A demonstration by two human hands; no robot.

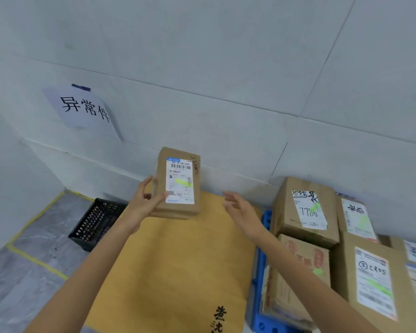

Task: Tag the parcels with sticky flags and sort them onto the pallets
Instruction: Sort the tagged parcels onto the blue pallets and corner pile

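Observation:
My left hand grips a small flat cardboard parcel by its left edge, thumb on the front, holding it up above a yellow-brown cardboard sheet. The parcel's white shipping label bears a yellow-green sticky flag. My right hand hovers just right of the parcel with its fingers relaxed, touching nothing. To the right, several brown parcels with green flags, such as one marked 7786, are stacked on a blue pallet.
A black plastic crate sits on the grey floor at the left, inside yellow tape lines. A paper sign with black characters is taped to the white tiled wall behind.

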